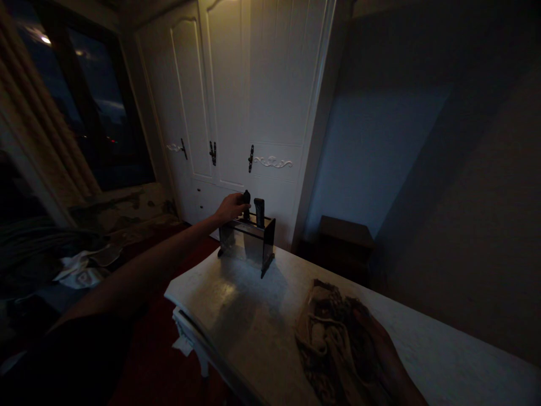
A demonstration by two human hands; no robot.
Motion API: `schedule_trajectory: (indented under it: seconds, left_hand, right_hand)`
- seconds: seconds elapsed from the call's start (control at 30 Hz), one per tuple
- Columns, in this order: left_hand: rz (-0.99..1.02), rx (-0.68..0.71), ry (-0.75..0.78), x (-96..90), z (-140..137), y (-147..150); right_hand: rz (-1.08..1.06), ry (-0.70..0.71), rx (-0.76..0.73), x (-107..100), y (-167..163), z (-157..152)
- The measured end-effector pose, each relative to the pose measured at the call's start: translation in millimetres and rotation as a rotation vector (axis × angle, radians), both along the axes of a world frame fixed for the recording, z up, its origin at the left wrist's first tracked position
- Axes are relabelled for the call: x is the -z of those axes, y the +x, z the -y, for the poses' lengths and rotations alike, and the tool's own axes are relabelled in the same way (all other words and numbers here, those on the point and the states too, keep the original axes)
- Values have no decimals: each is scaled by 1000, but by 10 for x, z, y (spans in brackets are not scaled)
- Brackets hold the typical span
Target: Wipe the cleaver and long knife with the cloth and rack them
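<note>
Nearest the camera, the right hand (382, 352) lies flat and palm-down on a patterned brown cloth (327, 332) that is spread, rumpled, on the pale bench (249, 321); the fingers are stretched out over the fabric rather than closed round it, and the dim light hides whether any fold is pinched. The cloth lies towards the near right part of the bench, well apart from the things at the far end. Further out, the left arm stretches from the lower left across the dark red floor (169, 361) to the far left corner of the bench, where a dark knife rack (249, 243) stands upright, close to the edge. The left hand (230, 207) is closed round the black handle of a knife (246, 204) seated in the rack, blade down. Just beside it, to the right, a second knife (259, 212) stands in the rack, its handle free. Beyond the bench rises a white wardrobe (236, 101) with dark handles, and at the far left a dark window (93, 113) with a curtain (38, 129). A low dark cabinet (344, 237) stands against the wall to the right of the wardrobe.
</note>
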State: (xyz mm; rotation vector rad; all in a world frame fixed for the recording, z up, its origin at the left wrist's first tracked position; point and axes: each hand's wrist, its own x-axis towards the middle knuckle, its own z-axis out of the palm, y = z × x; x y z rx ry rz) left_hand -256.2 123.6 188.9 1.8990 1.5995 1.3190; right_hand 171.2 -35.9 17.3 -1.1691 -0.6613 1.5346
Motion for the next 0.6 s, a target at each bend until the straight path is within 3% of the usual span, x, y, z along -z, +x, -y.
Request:
schedule_trajectory:
  seconds: [0.17,0.4,0.6]
  left_hand:
    - [-2,-43,24,-290,12,16]
    - [194,-75,119,-1153,245,59]
    - [76,-181,343,-1759,689,179]
  right_hand:
    - [0,27,-23,-34,-10,19]
    - [-26,43,-31,12,10,-12]
    - [-43,81,-26,102,31,-57]
